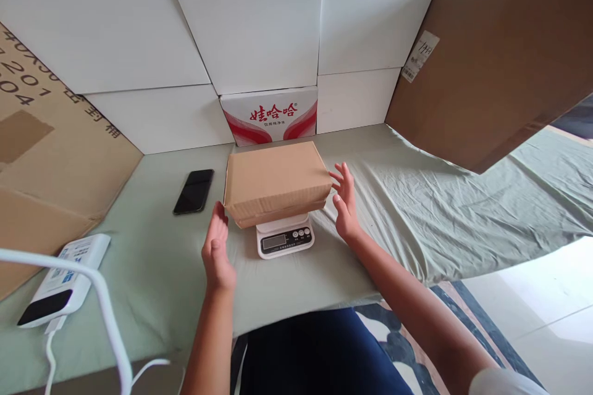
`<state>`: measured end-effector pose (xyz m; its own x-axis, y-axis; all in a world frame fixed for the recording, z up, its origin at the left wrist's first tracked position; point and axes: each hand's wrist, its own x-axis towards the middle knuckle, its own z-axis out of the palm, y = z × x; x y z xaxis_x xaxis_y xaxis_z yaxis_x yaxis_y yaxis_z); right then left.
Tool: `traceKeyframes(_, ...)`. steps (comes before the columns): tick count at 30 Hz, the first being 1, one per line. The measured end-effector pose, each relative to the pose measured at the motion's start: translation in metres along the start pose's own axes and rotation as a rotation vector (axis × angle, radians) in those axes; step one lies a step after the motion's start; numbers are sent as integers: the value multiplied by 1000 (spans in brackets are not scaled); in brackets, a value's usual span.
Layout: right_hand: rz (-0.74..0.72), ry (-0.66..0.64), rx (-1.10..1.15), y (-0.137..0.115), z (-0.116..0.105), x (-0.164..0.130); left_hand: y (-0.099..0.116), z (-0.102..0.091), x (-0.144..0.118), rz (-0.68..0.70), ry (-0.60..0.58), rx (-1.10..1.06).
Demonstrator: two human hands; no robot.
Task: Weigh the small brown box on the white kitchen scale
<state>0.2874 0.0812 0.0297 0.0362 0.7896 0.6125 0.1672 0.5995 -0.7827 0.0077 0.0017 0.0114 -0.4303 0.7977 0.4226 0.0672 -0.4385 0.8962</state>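
Observation:
A closed brown cardboard box rests on a small white kitchen scale, covering most of its platform. The scale's dark display and its buttons show at the front. My left hand is at the box's left front corner, fingers stretched out, the fingertips at or very near the cardboard. On the other side my right hand has its fingers spread beside the box's right end. Whether either hand actually touches the box I cannot tell.
A black phone lies left of the box on the green cloth. A white power bank with a white cable sits at the left. White boxes line the back; large cartons stand left and right.

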Motion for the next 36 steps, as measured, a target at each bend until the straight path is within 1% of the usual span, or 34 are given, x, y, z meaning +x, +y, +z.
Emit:
traceKeyframes(5,29,-54,19,1,2,-2,-3,1,0,-21,5,-10)
traceKeyframes(10,67,-94,33,0,2,-1,-7,2,-1,-73,-30,-3)
traceKeyframes(15,52,-138,52,0,3,0,-12,2,-1,-100,-49,14)
traceKeyframes(20,67,-139,60,1,5,0,-16,2,1,-116,-46,11)
traceKeyframes(25,70,-137,88,1,7,1,-16,3,3,-135,-51,3)
traceKeyframes(30,88,-149,126,-2,7,-2,-15,4,0,-135,-69,-9)
traceKeyframes(33,75,-123,150,-10,5,8,-7,7,11,-101,-79,-19)
traceKeyframes(36,50,-118,169,-18,6,35,0,15,47,-30,-87,-20)
